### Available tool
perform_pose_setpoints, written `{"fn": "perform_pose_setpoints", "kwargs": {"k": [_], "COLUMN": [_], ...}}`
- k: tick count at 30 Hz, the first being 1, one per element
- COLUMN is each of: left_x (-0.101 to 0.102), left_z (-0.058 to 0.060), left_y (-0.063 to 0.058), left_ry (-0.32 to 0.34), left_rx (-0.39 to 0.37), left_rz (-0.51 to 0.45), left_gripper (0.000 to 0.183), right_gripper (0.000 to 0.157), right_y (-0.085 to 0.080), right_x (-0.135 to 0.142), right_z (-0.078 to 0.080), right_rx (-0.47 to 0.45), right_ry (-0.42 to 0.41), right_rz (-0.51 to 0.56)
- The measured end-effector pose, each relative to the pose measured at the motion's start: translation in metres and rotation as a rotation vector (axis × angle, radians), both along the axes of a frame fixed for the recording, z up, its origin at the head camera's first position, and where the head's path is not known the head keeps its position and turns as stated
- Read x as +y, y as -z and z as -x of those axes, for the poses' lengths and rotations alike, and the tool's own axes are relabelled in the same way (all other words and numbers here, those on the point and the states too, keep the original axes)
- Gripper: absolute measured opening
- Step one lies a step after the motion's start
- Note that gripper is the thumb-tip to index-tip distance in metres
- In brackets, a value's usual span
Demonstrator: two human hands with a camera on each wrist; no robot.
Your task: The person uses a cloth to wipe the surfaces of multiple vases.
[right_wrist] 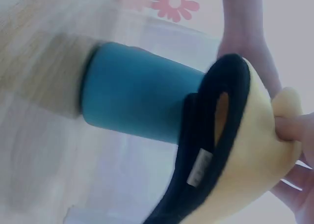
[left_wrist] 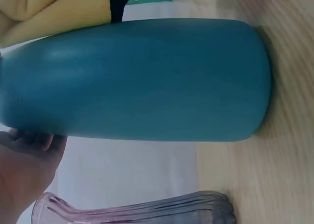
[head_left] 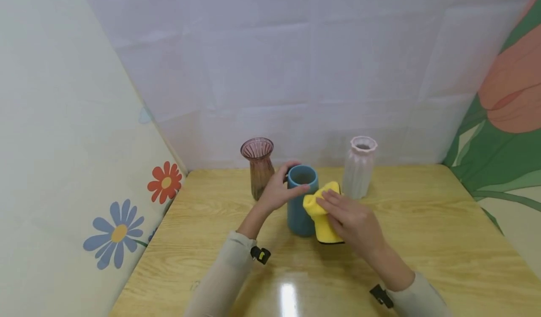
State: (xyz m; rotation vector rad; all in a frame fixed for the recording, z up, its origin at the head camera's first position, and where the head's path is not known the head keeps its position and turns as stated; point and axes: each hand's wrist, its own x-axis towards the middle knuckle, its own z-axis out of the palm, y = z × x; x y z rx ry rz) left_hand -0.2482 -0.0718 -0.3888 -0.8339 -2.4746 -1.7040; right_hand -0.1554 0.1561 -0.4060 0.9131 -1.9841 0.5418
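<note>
A blue vase [head_left: 299, 216] stands upright on the wooden table. Near its rim, my left hand [head_left: 279, 189] grips it from the left, thumb across the front. My right hand [head_left: 357, 223] pinches a yellow cloth [head_left: 327, 228] with a dark edge, bunched up against the vase's upper right side. In the right wrist view the folded cloth [right_wrist: 255, 170] shows its dark border and a small white label, and it covers the vase's mouth end. The left wrist view has the vase [left_wrist: 147, 82] lying across it, with my left fingers partly hidden behind.
Behind my left hand stands a purplish ribbed glass vase [head_left: 258, 169]. A pale pink fluted vase [head_left: 358, 171] is at the back right, just beyond my right hand. A white sheet [head_left: 270, 73] hangs behind the table [head_left: 422, 242], and flower-patterned panels flank it on both sides.
</note>
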Motion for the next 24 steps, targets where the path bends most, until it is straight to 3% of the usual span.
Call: {"fn": "perform_pose_setpoints", "kwargs": {"k": [2,12,18,24], "left_x": [-0.002,-0.009,-0.010,-0.014], "left_z": [0.000,0.003,0.005,0.009], "left_y": [-0.001,-0.009,-0.012,-0.011], "left_ry": [0.013,0.091,0.112,0.150], "left_rx": [-0.010,-0.014,-0.002,-0.021], "left_rz": [0.014,0.082,0.076,0.058], "left_gripper": [0.079,0.084,0.082,0.082], "right_gripper": [0.040,0.038,0.037,0.025], "right_y": [0.001,0.010,0.016,0.024], "right_x": [-0.004,-0.024,-0.028,-0.031], "right_z": [0.003,0.008,0.007,0.005], "right_rx": [0.031,0.111,0.109,0.077], "right_ry": [-0.005,-0.005,0.016,0.006], "right_rz": [-0.008,-0.015,-0.019,-0.028]}}
